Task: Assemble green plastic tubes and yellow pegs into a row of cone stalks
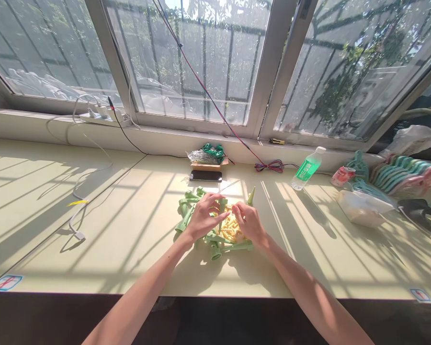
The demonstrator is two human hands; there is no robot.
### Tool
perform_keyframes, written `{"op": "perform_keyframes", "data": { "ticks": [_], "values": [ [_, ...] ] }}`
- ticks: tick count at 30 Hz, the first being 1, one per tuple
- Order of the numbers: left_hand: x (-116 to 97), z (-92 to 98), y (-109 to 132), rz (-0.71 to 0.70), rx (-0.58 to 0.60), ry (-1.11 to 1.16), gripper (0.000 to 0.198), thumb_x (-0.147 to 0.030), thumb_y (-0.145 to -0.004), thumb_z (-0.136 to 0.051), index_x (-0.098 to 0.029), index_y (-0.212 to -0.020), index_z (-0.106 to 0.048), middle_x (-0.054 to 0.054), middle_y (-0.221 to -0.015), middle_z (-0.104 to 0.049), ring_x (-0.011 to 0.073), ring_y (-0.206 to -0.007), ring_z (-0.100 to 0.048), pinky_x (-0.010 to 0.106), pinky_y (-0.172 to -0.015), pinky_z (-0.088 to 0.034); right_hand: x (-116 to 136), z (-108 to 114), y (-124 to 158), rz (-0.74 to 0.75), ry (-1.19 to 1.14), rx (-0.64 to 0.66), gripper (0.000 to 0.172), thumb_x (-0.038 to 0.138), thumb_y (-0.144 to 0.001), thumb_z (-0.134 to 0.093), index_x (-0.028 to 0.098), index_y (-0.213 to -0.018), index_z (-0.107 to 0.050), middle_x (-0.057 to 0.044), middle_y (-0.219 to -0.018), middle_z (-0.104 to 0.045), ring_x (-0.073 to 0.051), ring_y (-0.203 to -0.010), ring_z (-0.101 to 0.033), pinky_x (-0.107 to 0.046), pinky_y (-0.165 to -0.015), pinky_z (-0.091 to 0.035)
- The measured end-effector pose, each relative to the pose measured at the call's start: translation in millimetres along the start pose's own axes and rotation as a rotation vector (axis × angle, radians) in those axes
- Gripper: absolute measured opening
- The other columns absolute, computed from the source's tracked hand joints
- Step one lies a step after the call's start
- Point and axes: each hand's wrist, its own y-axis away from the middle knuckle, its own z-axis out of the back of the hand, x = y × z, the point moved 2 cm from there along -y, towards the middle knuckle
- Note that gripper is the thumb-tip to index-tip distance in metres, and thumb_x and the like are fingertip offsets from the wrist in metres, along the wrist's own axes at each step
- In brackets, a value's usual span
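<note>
My left hand (pixel 204 218) is curled around a green tapered plastic piece (pixel 222 206), with its thumb and fingers at the piece's sides. My right hand (pixel 249 221) is close beside it, fingers bent into a pinch; whatever lies between those fingertips is too small to name. Below and between both hands is a pile of small yellow pieces (pixel 230 231). Several green hollow cone-like pieces (pixel 215 251) lie around the pile, mostly to the left and in front. One green cone (pixel 251 196) stands just beyond my right hand.
A phone (pixel 206 176) lies behind the pile, before a small box (pixel 205 165) with green wrapping. To the right are a plastic bottle (pixel 306 170), a can (pixel 342 176), a tissue pack (pixel 362 207) and hangers (pixel 402 175). A white cable (pixel 77 225) crosses the table's left side.
</note>
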Motion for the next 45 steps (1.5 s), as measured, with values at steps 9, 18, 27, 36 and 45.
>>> {"op": "perform_keyframes", "data": {
  "ticks": [9, 18, 27, 36, 45],
  "values": [
    [4.7, 0.4, -0.4, 0.036, -0.055, 0.002, 0.039, -0.035, -0.082, -0.076, -0.021, -0.116, -0.065, 0.007, -0.113, -0.058, 0.013, -0.081, -0.066, 0.032, -0.073, -0.066, 0.6, 1.1, -0.9, -0.001, -0.132, -0.036, 0.026, 0.043, -0.1, -0.05, 0.019, -0.102, -0.062, -0.005, -0.088, -0.068, -0.015, -0.068, -0.061, -0.025, -0.058, -0.05],
    [-1.1, -0.7, 0.5, -0.028, -0.007, -0.07, 0.034, -0.031, -0.085, -0.072, -0.021, -0.117, -0.064, 0.008, -0.112, -0.057, 0.0146, -0.084, -0.066, 0.03, -0.07, -0.065, 1.0, 0.8, 0.0, 0.03, -0.035, 0.002, 0.034, 0.042, -0.103, -0.041, 0.02, -0.083, -0.058, -0.002, -0.074, -0.062, -0.014, -0.063, -0.056, -0.027, -0.06, -0.049],
    [-1.8, -1.2, 0.4, -0.043, 0.008, -0.082, 0.034, -0.028, -0.085, -0.072, -0.021, -0.117, -0.064, 0.008, -0.114, -0.056, 0.014, -0.084, -0.065, 0.03, -0.072, -0.065, 0.1, -0.4, 0.5, -0.006, -0.036, 0.01, 0.042, 0.044, -0.104, -0.038, 0.021, -0.074, -0.054, 0.0, -0.064, -0.055, -0.013, -0.056, -0.049, -0.027, -0.053, -0.042],
    [0.8, -0.9, 0.2, 0.019, -0.037, -0.046, 0.035, -0.032, -0.083, -0.074, -0.021, -0.115, -0.065, 0.007, -0.111, -0.058, 0.0129, -0.08, -0.065, 0.03, -0.07, -0.065, -2.0, 0.4, -0.9, 0.037, -0.107, -0.004, 0.019, 0.035, -0.099, -0.049, 0.02, -0.096, -0.06, -0.005, -0.089, -0.068, -0.016, -0.074, -0.063, -0.028, -0.066, -0.053],
    [-0.3, -2.4, 1.7, -0.05, 0.02, -0.096, 0.034, -0.029, -0.085, -0.072, -0.022, -0.118, -0.065, 0.007, -0.113, -0.057, 0.0136, -0.084, -0.064, 0.029, -0.072, -0.064, 0.1, 0.3, 0.4, -0.001, 0.009, 0.049, 0.043, 0.041, -0.105, -0.034, 0.022, -0.067, -0.043, 0.002, -0.059, -0.045, -0.012, -0.053, -0.039, -0.027, -0.053, -0.035]
  ]
}}
